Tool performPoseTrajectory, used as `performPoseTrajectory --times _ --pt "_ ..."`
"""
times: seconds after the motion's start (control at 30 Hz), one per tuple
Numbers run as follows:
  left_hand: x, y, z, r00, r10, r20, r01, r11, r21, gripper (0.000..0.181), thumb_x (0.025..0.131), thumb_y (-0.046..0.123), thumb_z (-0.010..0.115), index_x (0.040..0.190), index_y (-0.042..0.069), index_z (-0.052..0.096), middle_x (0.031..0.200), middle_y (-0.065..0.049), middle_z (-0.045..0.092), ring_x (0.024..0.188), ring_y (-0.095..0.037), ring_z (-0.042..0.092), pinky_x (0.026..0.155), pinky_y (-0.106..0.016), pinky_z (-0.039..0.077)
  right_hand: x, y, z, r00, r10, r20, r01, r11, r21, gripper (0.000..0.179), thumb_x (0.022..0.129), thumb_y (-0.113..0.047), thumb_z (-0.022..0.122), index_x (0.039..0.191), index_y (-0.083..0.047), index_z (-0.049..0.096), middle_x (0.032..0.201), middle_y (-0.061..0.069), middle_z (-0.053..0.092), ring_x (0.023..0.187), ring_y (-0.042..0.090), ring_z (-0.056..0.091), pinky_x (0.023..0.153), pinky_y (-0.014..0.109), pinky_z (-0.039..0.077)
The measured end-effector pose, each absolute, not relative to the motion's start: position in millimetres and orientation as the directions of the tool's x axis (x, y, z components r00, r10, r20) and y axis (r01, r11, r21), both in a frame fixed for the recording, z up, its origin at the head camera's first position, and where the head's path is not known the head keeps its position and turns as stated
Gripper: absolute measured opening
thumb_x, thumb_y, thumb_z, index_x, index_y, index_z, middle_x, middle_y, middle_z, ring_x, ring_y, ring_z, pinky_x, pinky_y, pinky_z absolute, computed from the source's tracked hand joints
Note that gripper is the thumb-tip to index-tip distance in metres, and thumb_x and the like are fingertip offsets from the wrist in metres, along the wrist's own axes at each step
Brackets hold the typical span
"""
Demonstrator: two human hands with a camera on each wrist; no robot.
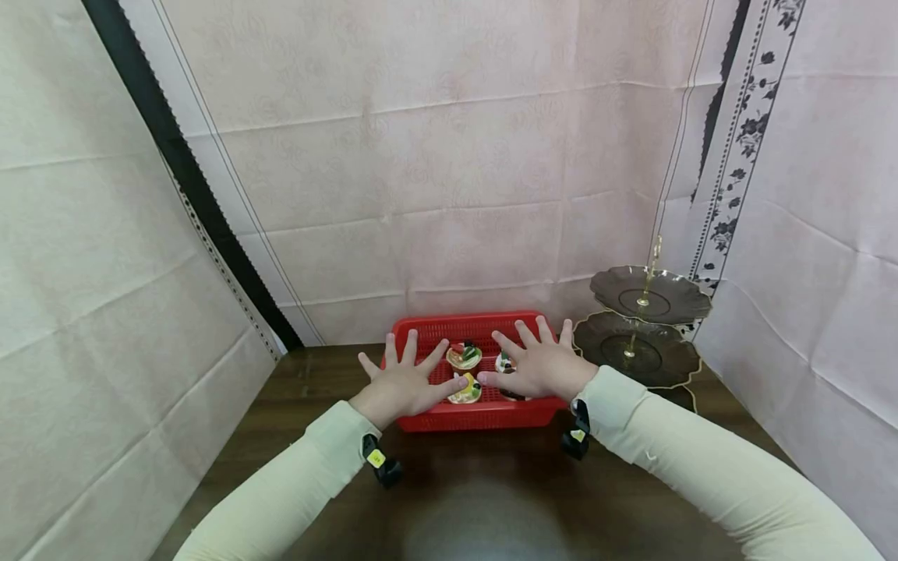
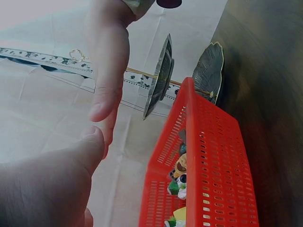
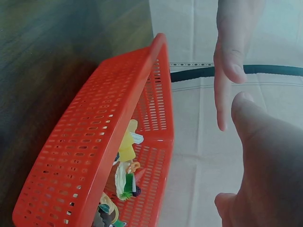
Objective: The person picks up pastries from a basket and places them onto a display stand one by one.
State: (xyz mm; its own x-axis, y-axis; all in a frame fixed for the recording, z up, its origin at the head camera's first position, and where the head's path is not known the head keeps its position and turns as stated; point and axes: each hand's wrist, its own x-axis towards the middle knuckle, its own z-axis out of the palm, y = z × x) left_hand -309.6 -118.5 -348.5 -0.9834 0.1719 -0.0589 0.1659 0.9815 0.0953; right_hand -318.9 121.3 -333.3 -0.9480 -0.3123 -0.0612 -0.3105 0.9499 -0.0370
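Observation:
My left hand (image 1: 401,387) is spread flat above the left part of a red plastic basket (image 1: 477,419), holding nothing. Over the basket's right part is my right hand (image 1: 539,366), its fingers also spread and nothing in its grasp. Between the hands, inside the basket, sit a fruit-topped cupcake (image 1: 464,356) and a second one with yellow topping (image 1: 464,389). Another decorated cake (image 1: 503,362) is partly hidden under the right hand. Both wrist views show the hands raised beside the basket rim, apart from its contents.
A dark tiered stand (image 1: 651,294) with gold edges and a gold handle is right of the basket. The brown wooden table (image 1: 337,483) carries both. Pale cloth (image 1: 477,156) hangs behind and at both sides.

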Motion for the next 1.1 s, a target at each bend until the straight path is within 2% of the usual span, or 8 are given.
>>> performPoseTrajectory --times 0.4,0.73,0.9,1.1 --pt "-309 -123 -357 -0.986 0.156 -0.057 0.149 0.983 0.108 0.089 0.087 0.081 0.041 0.161 0.039 0.016 0.168 -0.02 0.004 0.15 -0.053 -0.007 0.099 -0.086 -0.008 -319 120 -334 -0.948 -0.314 -0.05 -0.312 0.949 -0.043 0.099 0.085 -0.088 0.029 0.163 -0.027 0.02 0.167 0.018 0.017 0.15 0.053 0.001 0.104 0.081 -0.011" --pt "-312 -126 -360 -0.985 0.165 -0.048 0.159 0.981 0.114 0.091 0.085 0.082 0.045 0.161 0.042 0.016 0.169 -0.018 0.003 0.15 -0.052 -0.007 0.101 -0.085 -0.005 -333 127 -334 -0.962 -0.268 0.048 -0.273 0.941 -0.199 0.093 0.09 -0.082 0.034 0.163 -0.026 0.019 0.165 0.021 0.019 0.15 0.054 -0.001 0.105 0.079 -0.014" --pt "-313 -127 -365 -0.982 0.187 0.009 0.187 0.975 0.124 0.091 0.084 0.078 0.053 0.16 0.039 0.022 0.168 -0.02 0.008 0.151 -0.051 0.0 0.104 -0.084 -0.002 -338 131 -333 -0.964 -0.257 0.067 -0.265 0.932 -0.246 0.094 0.091 -0.081 0.036 0.163 -0.024 0.018 0.165 0.022 0.022 0.15 0.053 0.004 0.108 0.077 -0.013" --pt "-313 -121 -379 -0.963 0.23 0.14 0.251 0.955 0.158 0.089 0.08 0.069 0.069 0.156 0.036 0.038 0.162 -0.017 0.027 0.148 -0.045 0.018 0.109 -0.079 0.012 -342 136 -333 -0.969 -0.231 0.086 -0.247 0.921 -0.302 0.09 0.093 -0.075 0.041 0.163 -0.02 0.021 0.163 0.023 0.026 0.15 0.052 0.007 0.11 0.075 -0.011"
